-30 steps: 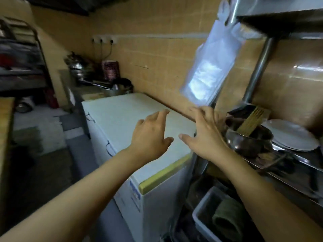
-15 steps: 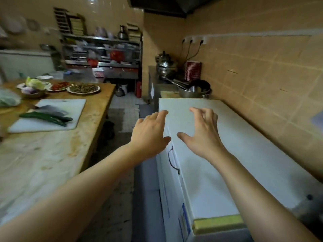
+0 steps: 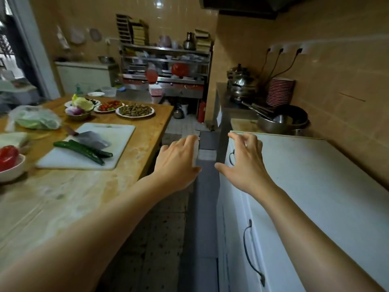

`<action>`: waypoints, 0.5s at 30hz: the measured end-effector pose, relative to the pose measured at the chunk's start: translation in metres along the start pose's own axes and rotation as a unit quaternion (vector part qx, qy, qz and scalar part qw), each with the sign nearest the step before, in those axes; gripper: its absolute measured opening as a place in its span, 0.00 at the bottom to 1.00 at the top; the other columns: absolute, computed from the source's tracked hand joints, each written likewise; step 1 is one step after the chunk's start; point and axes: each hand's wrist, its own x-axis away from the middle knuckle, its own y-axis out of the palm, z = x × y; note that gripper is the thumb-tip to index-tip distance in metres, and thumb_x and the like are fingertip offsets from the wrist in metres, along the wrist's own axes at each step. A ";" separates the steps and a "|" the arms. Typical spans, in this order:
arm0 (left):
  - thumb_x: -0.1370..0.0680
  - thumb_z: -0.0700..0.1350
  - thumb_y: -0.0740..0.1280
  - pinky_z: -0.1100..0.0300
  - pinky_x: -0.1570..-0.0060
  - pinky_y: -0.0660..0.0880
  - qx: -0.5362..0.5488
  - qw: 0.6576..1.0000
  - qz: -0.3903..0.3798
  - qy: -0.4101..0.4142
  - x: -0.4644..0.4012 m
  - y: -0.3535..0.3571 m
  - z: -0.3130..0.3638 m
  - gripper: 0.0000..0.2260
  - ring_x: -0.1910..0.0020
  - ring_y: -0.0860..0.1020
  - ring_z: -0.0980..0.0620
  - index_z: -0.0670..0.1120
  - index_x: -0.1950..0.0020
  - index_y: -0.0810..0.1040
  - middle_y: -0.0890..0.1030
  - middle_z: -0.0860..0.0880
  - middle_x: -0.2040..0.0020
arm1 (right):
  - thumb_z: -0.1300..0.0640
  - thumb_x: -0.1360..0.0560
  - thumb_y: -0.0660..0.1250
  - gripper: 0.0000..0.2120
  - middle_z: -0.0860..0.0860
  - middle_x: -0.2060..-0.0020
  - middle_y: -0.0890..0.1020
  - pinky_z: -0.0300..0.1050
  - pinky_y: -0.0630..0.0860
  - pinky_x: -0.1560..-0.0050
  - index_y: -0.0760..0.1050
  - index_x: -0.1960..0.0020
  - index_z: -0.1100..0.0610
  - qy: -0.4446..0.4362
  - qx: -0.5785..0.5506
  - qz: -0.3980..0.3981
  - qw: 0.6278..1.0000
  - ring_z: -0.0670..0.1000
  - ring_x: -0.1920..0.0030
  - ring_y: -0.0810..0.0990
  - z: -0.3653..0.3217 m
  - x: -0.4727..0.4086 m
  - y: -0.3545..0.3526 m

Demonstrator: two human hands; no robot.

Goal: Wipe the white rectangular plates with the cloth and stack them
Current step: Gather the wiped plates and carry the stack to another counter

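My left hand [image 3: 177, 163] and my right hand [image 3: 245, 165] are stretched out in front of me at chest height, fingers relaxed and spread, holding nothing. The left hand hangs over the aisle between the wooden table [image 3: 69, 197] and the white chest freezer [image 3: 315, 186]. The right hand hovers over the freezer's near left edge. No white rectangular plates and no cloth show in this view.
On the table lie a white cutting board [image 3: 63, 157] with cucumbers [image 3: 84, 150] and a cleaver, plus plates of vegetables [image 3: 134, 110]. Pots [image 3: 282, 121] and stacked red bowls [image 3: 280, 91] stand beyond the freezer. A metal shelf rack [image 3: 166, 66] stands at the far end of the tiled aisle.
My view has swung left, from the freezer and wall to the aisle and the wooden table. Both hands stay raised and empty in the same pose.
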 end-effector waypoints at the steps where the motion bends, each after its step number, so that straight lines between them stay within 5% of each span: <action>1: 0.26 0.52 0.69 0.50 0.34 0.65 0.001 1.000 0.004 0.000 -0.018 0.005 -0.012 0.32 0.34 0.69 0.47 0.49 0.28 0.57 0.69 0.49 0.32 | 0.44 0.32 0.72 0.40 0.50 0.35 0.58 0.45 0.64 0.36 0.55 0.27 0.49 0.000 -0.001 0.000 1.000 0.53 0.35 0.58 0.000 -0.017 0.011; 15: 0.27 0.52 0.70 0.51 0.37 0.65 0.006 1.000 -0.004 0.021 -0.263 0.058 -0.128 0.31 0.34 0.69 0.47 0.49 0.28 0.59 0.71 0.47 0.33 | 0.45 0.31 0.71 0.40 0.49 0.34 0.56 0.49 0.61 0.31 0.53 0.27 0.50 0.024 -0.006 -0.028 0.999 0.54 0.31 0.55 0.028 -0.251 0.123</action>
